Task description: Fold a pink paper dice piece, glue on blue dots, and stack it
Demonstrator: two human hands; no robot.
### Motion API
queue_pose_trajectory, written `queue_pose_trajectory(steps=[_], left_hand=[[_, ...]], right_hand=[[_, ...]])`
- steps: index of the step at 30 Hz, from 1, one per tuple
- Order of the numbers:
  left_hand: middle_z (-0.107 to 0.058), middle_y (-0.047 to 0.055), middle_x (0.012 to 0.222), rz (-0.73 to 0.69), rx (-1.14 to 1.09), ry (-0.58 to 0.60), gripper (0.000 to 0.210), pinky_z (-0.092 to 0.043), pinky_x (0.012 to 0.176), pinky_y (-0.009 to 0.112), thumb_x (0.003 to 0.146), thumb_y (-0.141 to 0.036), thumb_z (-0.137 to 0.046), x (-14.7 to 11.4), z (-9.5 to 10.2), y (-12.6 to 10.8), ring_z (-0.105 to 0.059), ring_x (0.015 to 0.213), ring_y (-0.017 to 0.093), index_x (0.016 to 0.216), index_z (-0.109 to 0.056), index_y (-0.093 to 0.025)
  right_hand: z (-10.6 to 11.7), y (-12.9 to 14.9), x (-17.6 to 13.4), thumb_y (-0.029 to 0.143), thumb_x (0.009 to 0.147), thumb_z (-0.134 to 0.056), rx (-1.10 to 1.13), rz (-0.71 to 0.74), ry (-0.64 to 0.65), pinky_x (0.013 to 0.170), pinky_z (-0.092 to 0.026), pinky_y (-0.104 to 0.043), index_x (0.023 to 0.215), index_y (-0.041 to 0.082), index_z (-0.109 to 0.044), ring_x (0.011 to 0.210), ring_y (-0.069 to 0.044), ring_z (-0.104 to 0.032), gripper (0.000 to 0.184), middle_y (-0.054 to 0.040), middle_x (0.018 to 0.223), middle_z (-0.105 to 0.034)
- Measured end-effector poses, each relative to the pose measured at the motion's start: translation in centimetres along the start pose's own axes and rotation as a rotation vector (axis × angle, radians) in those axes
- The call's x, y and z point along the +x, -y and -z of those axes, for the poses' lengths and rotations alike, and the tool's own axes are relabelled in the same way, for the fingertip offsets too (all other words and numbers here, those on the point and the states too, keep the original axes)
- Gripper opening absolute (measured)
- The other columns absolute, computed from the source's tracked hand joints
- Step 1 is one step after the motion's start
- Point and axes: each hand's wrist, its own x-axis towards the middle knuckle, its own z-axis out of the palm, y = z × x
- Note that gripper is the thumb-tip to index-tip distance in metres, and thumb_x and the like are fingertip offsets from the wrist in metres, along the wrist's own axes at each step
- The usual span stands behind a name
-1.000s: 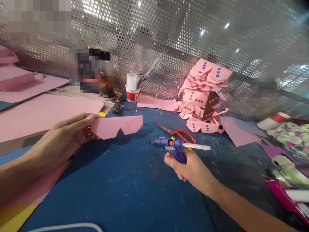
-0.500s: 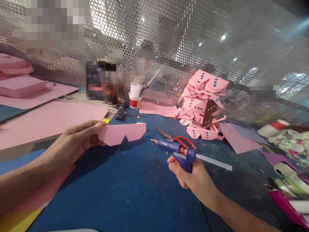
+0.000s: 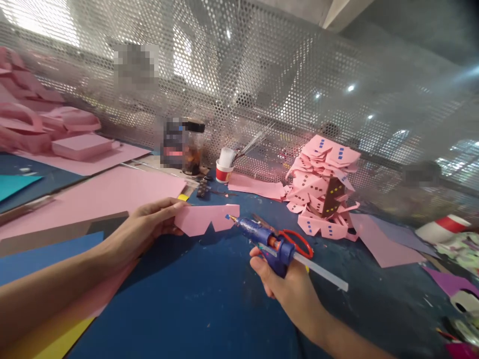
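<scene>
My left hand pinches the left end of a pink paper cutout shaped like a mask, with a notch in its lower edge. In my right hand is a blue hot glue gun, its fingers wrapped round the handle. A translucent glue stick pokes out of the gun's back. The nozzle points left and overlaps the cutout's right part. A tiny blue square shows at the nozzle tip; whether it sticks to the tip or the paper I cannot tell.
Red-handled scissors lie partly behind the gun. Beyond stands a stack of pink cutouts with coloured squares. Farther back are a paper cup, a jar and a perforated metal screen. Pink sheets cover the left side.
The glue gun has moved left until its nozzle overlaps the cutout. A small blue square now shows at its tip. The view has shifted, with more of the left side showing.
</scene>
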Motion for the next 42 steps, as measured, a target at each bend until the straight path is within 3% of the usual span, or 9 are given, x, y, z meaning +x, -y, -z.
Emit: queue_pose_trajectory(steps=[7, 11, 16, 25, 42], left_hand=[[-0.068, 0.003, 0.083, 0.033, 0.029, -0.023, 0.029, -0.054, 0.065, 0.020, 0.079, -0.047, -0.075, -0.2, -0.3, -0.1, -0.063, 0.074, 0.015, 0.091, -0.073, -0.021], [-0.067, 0.003, 0.082, 0.032, 0.025, -0.032, 0.030, -0.054, 0.065, 0.021, 0.078, -0.046, -0.076, -0.3, -0.4, -0.2, -0.062, 0.073, 0.016, 0.092, -0.075, -0.020], [-0.065, 0.002, 0.079, 0.024, 0.059, -0.016, 0.030, -0.052, 0.065, 0.020, 0.078, -0.049, -0.076, -0.4, -0.5, -0.3, -0.060, 0.073, 0.015, 0.089, -0.073, -0.021], [-0.066, 0.001, 0.080, 0.047, 0.064, 0.005, 0.031, -0.052, 0.066, 0.021, 0.080, -0.051, -0.074, -0.6, -0.6, -0.4, -0.061, 0.074, 0.015, 0.089, -0.071, -0.021], [-0.070, 0.003, 0.084, 0.071, 0.062, 0.008, 0.034, -0.052, 0.069, 0.024, 0.081, -0.050, -0.073, -0.7, -0.6, -0.3, -0.065, 0.078, 0.018, 0.097, -0.069, -0.020]], right_hand=[[-0.5, -1.1, 0.9, 0.061, 0.086, -0.064, -0.027, 0.012, -0.038, 0.049, -0.049, -0.021, 0.106, 0.019, -0.069, 0.048, -0.010, -0.052, 0.047, 0.0045, 0.056, -0.050], [-0.7, -1.1, 1.0, 0.061, 0.086, -0.063, -0.032, 0.065, -0.007, 0.044, -0.046, -0.020, 0.100, 0.019, -0.069, 0.045, -0.010, -0.051, 0.045, 0.0042, 0.055, -0.050], [-0.6, -1.4, 1.0, 0.056, 0.090, -0.062, -0.140, 0.180, 0.007, 0.045, -0.045, -0.020, 0.099, 0.022, -0.070, 0.046, -0.010, -0.052, 0.036, 0.0036, 0.057, -0.052], [-0.3, -0.8, 0.8, 0.056, 0.090, -0.059, -0.294, 0.213, -0.028, 0.047, -0.048, -0.023, 0.097, 0.022, -0.069, 0.049, -0.013, -0.056, 0.036, 0.0010, 0.061, -0.057], [-0.4, -1.4, 1.1, 0.047, 0.090, -0.062, -0.269, 0.260, -0.031, 0.043, -0.045, -0.020, 0.096, 0.020, -0.068, 0.048, -0.010, -0.052, 0.028, 0.0036, 0.060, -0.054]])
